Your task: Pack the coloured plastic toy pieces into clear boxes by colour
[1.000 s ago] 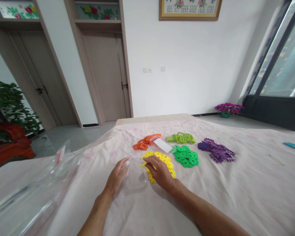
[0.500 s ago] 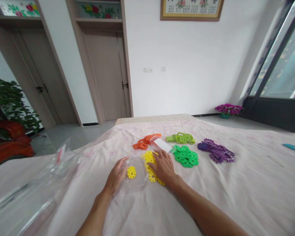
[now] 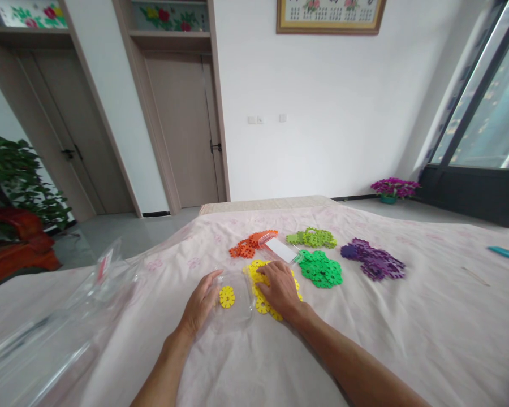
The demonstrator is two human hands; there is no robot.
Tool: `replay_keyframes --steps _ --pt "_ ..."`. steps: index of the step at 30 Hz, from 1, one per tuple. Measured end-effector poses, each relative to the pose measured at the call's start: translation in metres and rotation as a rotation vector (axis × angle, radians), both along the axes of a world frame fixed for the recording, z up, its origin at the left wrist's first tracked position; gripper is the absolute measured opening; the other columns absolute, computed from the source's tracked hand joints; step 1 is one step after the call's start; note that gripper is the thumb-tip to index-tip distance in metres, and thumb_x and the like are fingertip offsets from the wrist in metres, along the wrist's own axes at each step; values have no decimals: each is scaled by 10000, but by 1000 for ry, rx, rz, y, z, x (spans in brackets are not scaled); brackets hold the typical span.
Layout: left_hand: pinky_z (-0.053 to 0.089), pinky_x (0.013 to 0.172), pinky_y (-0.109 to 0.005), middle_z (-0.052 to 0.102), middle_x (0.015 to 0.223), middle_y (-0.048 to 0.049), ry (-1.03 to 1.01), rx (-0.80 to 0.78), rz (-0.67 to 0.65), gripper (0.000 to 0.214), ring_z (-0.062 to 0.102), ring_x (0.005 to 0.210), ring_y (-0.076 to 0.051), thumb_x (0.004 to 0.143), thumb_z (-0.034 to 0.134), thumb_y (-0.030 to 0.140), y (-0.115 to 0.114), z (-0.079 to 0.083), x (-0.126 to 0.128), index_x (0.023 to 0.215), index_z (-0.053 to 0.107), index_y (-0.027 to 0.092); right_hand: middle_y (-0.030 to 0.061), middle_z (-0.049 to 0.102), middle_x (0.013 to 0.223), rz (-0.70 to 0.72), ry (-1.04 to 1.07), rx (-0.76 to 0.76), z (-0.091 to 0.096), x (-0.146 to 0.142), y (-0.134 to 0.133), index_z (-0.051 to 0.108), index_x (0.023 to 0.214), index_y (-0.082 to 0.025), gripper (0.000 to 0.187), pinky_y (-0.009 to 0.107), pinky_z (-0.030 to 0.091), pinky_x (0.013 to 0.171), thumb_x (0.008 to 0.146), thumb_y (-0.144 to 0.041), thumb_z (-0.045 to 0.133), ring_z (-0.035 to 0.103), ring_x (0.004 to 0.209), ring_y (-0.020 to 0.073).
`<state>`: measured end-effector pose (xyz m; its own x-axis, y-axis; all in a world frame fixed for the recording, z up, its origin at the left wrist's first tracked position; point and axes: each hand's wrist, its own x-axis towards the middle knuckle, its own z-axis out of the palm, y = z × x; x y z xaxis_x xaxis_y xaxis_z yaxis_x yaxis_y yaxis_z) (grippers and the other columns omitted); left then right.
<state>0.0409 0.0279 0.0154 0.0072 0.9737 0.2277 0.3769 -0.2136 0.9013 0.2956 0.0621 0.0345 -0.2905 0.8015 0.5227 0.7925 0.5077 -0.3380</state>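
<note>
A clear plastic box [image 3: 237,318] stands on the pink cloth with one yellow snowflake disc [image 3: 227,296] inside it. My left hand [image 3: 201,305] rests against the box's left side, fingers curved round its edge. My right hand [image 3: 281,288] lies palm down on the pile of yellow discs [image 3: 261,304] just right of the box, fingers bent onto the pieces; whether it grips one is hidden.
Beyond the yellow pile lie orange discs [image 3: 248,246], light green discs [image 3: 313,238], dark green discs [image 3: 321,269], purple discs [image 3: 373,259] and a clear lid [image 3: 280,250]. A clear plastic bag [image 3: 59,328] lies at the left. A teal object [image 3: 504,252] sits at the far right.
My right hand dropped a yellow disc into the clear box, then moved back right onto the yellow pile. My left hand stayed on the box.
</note>
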Motion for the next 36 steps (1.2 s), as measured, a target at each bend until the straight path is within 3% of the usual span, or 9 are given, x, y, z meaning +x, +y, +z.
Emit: replay_keyframes --steps 8,12,18,20,23,28,36 --pt "289 1148 -416 505 1420 -70 15 9 7 455 437 1329 -244 904 464 414 -1 3 1 1314 539 234 30 687 899 31 303 92 -5 4 8 666 917 -232 88 324 439 799 870 -290 619 579 852 190" --pt "280 1150 -417 495 1427 -76 8 6 6 467 426 1335 -244 908 460 437 -1 4 2 1322 529 231 43 666 876 170 450 90 -4 -5 0 657 930 -222 108 289 479 726 898 -295 584 597 789 166" --pt "319 1125 -402 480 1441 -74 -6 -14 0 478 447 1321 -243 911 454 454 -1 3 2 1332 515 235 58 684 1025 387 395 94 0 -13 -8 653 1080 -244 217 314 509 845 928 -219 500 631 962 174" --pt "319 1124 -408 483 1439 -73 1 -8 9 474 452 1316 -244 912 450 443 -1 1 2 1334 515 239 61 681 1053 339 392 107 0 -6 -2 655 1093 -242 262 327 500 883 930 -189 457 623 1001 177" --pt "310 1132 -418 491 1436 -73 11 0 17 469 446 1324 -247 908 453 421 0 -1 0 1334 521 238 63 678 1030 138 337 96 2 12 12 676 1053 -234 306 343 481 900 904 -150 423 614 993 187" --pt "291 1149 -405 503 1427 -67 21 18 13 462 431 1344 -236 910 448 402 0 -2 -1 1335 522 236 56 660 1024 -163 24 -41 5 43 22 693 1080 -252 266 328 436 859 857 -257 548 578 990 214" --pt "284 1154 -402 488 1441 -71 19 7 12 472 422 1352 -235 905 447 404 1 -3 -1 1338 517 229 75 622 1058 -167 -202 -114 9 49 16 674 1148 -282 418 348 391 817 802 -513 638 530 973 244"
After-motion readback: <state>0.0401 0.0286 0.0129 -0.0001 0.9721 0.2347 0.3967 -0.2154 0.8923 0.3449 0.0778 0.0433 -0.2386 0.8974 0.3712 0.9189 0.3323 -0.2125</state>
